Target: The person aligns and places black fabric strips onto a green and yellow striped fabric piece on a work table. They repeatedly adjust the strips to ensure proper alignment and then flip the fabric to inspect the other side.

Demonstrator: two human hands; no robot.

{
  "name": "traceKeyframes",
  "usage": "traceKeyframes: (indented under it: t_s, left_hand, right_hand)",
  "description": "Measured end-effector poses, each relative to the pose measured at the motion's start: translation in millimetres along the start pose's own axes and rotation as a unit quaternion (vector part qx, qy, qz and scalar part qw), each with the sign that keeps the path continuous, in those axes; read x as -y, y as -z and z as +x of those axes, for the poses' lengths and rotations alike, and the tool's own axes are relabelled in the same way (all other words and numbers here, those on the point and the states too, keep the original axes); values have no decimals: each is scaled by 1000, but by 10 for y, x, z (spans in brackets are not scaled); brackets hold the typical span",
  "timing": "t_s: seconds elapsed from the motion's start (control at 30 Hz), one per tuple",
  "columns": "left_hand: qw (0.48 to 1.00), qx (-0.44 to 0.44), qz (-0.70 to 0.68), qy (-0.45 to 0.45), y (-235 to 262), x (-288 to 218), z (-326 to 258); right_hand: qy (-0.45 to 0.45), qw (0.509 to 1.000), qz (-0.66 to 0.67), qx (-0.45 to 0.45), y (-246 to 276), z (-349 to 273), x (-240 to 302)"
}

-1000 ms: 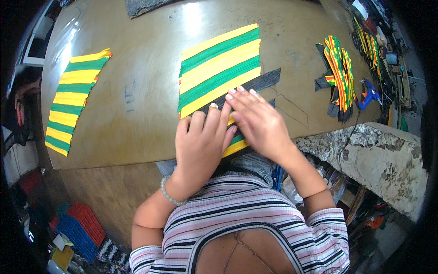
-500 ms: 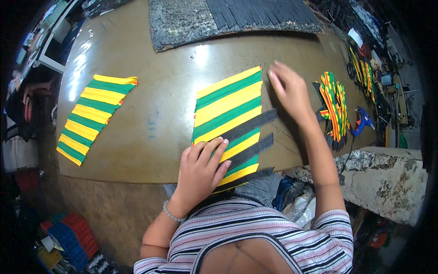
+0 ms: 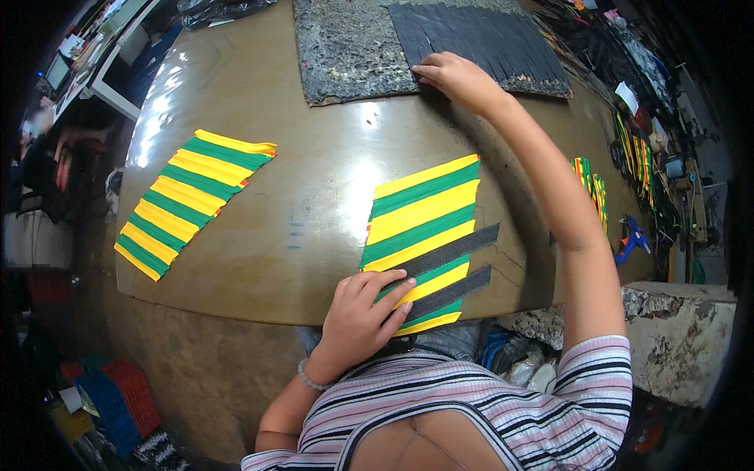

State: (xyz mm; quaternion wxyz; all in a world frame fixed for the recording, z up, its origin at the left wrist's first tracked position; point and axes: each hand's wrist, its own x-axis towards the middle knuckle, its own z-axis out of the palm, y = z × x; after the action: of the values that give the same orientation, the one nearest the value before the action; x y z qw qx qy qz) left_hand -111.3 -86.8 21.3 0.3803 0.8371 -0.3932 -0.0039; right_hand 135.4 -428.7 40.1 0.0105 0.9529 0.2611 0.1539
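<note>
Pressing loosely spread left hand (image 3: 361, 315) onto the striped panel (image 3: 424, 210), mostly ahead-right of those fingertips. Holding right hand (image 3: 465, 81), the nearer one, by the black strips (image 3: 477, 43), pointing away lengthwise just right of bunched fingertips. Can't tell if pinching any, tbh.
</note>
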Motion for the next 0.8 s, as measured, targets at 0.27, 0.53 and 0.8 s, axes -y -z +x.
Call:
traceKeyframes:
  t_s: [0.27, 0.53, 0.8]
  left_hand:
    - [999, -42, 18, 4, -91, -51, -17]
    - [978, -122, -163, 49, 3, -34, -25]
    - [949, -294, -13, -112, 398, -551, 377]
  right_hand:
    - [242, 948, -182, 95, 59, 164, -207]
    - [-139, 874, 19, -466, 1122, 421, -137]
    - [170, 951, 249, 72, 1897, -1269, 1892]
